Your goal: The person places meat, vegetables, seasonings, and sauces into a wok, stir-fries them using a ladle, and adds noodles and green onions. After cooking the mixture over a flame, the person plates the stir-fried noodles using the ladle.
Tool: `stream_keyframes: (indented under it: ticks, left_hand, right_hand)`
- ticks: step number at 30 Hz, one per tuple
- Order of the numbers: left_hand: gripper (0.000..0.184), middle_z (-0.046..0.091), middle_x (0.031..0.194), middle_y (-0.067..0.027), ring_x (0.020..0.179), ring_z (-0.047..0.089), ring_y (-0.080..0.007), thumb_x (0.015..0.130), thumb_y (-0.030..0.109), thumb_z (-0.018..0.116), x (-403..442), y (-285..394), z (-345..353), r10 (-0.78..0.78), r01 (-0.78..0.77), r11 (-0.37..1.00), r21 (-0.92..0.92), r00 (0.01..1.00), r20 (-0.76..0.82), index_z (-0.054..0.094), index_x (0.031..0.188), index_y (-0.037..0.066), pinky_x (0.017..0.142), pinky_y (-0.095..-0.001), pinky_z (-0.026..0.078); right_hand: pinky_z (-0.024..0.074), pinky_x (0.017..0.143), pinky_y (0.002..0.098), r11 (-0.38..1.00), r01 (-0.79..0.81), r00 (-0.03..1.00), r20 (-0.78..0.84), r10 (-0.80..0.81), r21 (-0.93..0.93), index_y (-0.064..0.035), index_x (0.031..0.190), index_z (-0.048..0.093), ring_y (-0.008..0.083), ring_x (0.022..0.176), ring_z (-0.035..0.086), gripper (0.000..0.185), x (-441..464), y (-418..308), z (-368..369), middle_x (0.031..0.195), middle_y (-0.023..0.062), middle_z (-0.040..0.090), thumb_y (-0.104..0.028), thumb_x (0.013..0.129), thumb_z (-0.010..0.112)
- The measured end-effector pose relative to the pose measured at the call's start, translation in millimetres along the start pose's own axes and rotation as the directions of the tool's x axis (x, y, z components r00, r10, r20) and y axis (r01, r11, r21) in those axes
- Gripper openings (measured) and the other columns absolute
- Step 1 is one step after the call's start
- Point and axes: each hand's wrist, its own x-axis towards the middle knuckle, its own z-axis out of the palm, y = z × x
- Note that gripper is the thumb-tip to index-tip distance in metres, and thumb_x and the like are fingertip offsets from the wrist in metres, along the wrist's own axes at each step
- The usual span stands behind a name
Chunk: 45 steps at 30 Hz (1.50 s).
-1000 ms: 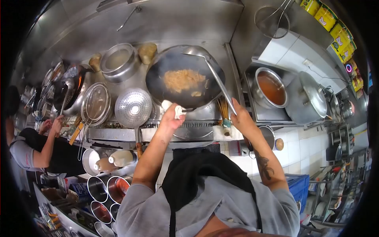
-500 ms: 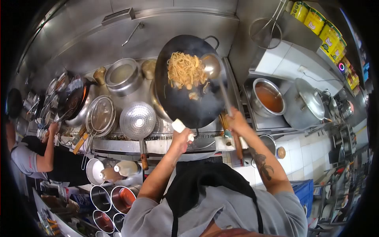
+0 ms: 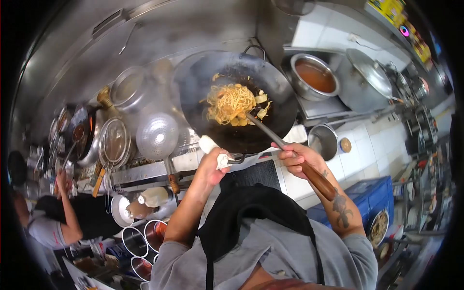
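A large black wok (image 3: 191,84) sits on the range, with steam rising from it. Fried noodles (image 3: 231,102) are heaped in its middle, and a few pale pieces lie to their right. With a folded white cloth (image 3: 223,161) in its closed fingers, my left hand (image 3: 211,167) grips the wok's near loop handle (image 3: 237,160). My right hand (image 3: 302,159) is wrapped around the long handle of a ladle (image 3: 267,130), whose wooden end reaches back along my forearm. The ladle's bowl is hidden at the noodles' lower right edge.
A perforated strainer (image 3: 157,137) and a wire sieve (image 3: 115,140) lie left of the wok. To the right stand a pot of reddish-brown liquid (image 3: 316,76) and a lidded pot (image 3: 360,84). At far left, a co-worker's arm (image 3: 70,208) reaches toward another wok.
The ladle's bowl has come down from the wok's upper right into the noodles. My right hand has shifted lower and right. The noodles are rearranged, and the whole view has turned.
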Motion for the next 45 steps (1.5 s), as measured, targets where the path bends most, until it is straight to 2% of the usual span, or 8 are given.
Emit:
stream_keyframes:
  ticks: [13, 21, 24, 29, 35, 36, 38, 45]
  left_hand:
    - [0.011, 0.057, 0.078, -0.0090, 0.067, 0.056, -0.0145, 0.081, 0.011, 0.056, -22.5, -88.6, 116.8, -0.378, 0.277, 0.905, 0.322, 0.870, 0.315, 0.053, 0.088, 0.004, 0.038, -0.0227, 0.037]
    - [0.013, 0.054, 0.083, -0.0093, 0.073, 0.057, -0.0156, 0.081, 0.010, 0.054, 0.3, 105.5, 2.8, -0.524, 0.390, 0.851, 0.352, 0.686, 0.505, 0.049, 0.092, 0.005, 0.038, -0.0237, 0.040]
    - [0.012, 0.055, 0.082, -0.0095, 0.073, 0.057, -0.0159, 0.082, 0.010, 0.054, 71.8, 175.7, 3.7, -0.724, 0.530, 0.689, 0.494, 0.477, 0.499, 0.049, 0.092, 0.005, 0.038, -0.0241, 0.040]
    - [0.011, 0.056, 0.082, -0.0105, 0.073, 0.058, -0.0172, 0.082, 0.011, 0.053, 101.8, 242.0, 15.1, -0.851, 0.571, 0.525, 0.631, 0.319, 0.418, 0.051, 0.091, 0.004, 0.038, -0.0243, 0.040]
    - [0.012, 0.057, 0.079, -0.0104, 0.066, 0.056, -0.0165, 0.083, 0.012, 0.051, 130.4, 416.2, 21.6, -0.958, 0.555, 0.212, 0.805, -0.046, 0.284, 0.054, 0.086, 0.001, 0.039, -0.0240, 0.039]
    - [0.013, 0.058, 0.079, -0.0107, 0.063, 0.055, -0.0167, 0.084, 0.013, 0.051, 115.5, 432.9, 28.0, -0.949, 0.483, 0.289, 0.827, 0.032, 0.313, 0.055, 0.085, 0.001, 0.040, -0.0242, 0.038]
    - [0.011, 0.058, 0.077, -0.0105, 0.063, 0.055, -0.0168, 0.084, 0.013, 0.052, 132.3, 455.4, 27.7, -0.975, 0.485, 0.082, 0.871, -0.141, 0.171, 0.055, 0.084, 0.002, 0.040, -0.0240, 0.038]
    - [0.008, 0.060, 0.074, -0.0108, 0.059, 0.056, -0.0163, 0.083, 0.011, 0.053, 129.8, 600.7, 8.5, -0.948, 0.360, -0.129, 0.924, -0.318, -0.009, 0.055, 0.082, 0.004, 0.039, -0.0241, 0.038]
  right_hand:
    - [0.0348, 0.040, 0.0239, 0.826, 0.558, 0.811, -0.165, -0.562, -0.073, -0.0070, 0.124, 0.044, 0.0036, 0.043, 0.037, 0.032, -184.8, 125.3, -35.4, 0.073, -0.0026, 0.044, -0.008, 0.093, 0.043]
    - [0.0323, 0.042, 0.0250, 0.663, 0.684, 0.561, -0.362, -0.745, -0.304, -0.0087, 0.106, 0.047, 0.0049, 0.045, 0.040, 0.022, 10.7, 205.5, 130.1, 0.069, 0.0000, 0.045, -0.005, 0.086, 0.052]
    - [0.0326, 0.042, 0.0246, 0.567, 0.778, 0.369, -0.534, -0.761, -0.269, -0.0089, 0.106, 0.047, 0.0046, 0.045, 0.040, 0.021, 93.9, 195.6, 196.4, 0.069, -0.0006, 0.044, -0.006, 0.086, 0.051]
    - [0.0311, 0.039, 0.0228, 0.432, 0.883, 0.227, -0.639, -0.734, -0.183, -0.0070, 0.118, 0.048, 0.0045, 0.044, 0.039, 0.030, 157.5, 194.1, 271.5, 0.068, 0.0002, 0.043, -0.003, 0.088, 0.049]
    - [0.0302, 0.039, 0.0223, 0.095, 0.987, -0.032, -0.744, -0.668, -0.128, -0.0070, 0.121, 0.047, 0.0041, 0.044, 0.038, 0.030, 335.8, 203.9, 439.2, 0.066, -0.0010, 0.041, -0.003, 0.091, 0.047]
    - [0.0302, 0.039, 0.0223, 0.049, 0.993, -0.051, -0.753, -0.656, -0.110, -0.0070, 0.121, 0.047, 0.0041, 0.043, 0.038, 0.030, 346.3, 208.0, 456.0, 0.066, -0.0012, 0.041, -0.003, 0.091, 0.047]
    - [0.0309, 0.037, 0.0223, -0.041, 0.994, -0.104, -0.783, -0.613, -0.100, -0.0041, 0.122, 0.046, 0.0032, 0.040, 0.037, 0.030, 383.9, 210.2, 499.7, 0.065, -0.0014, 0.042, -0.002, 0.092, 0.043]
    - [0.0310, 0.035, 0.0205, -0.344, 0.929, -0.290, -0.846, -0.447, -0.136, -0.0022, 0.116, 0.045, 0.0034, 0.040, 0.038, 0.025, 530.2, 210.0, 682.6, 0.066, -0.0002, 0.043, -0.001, 0.090, 0.042]
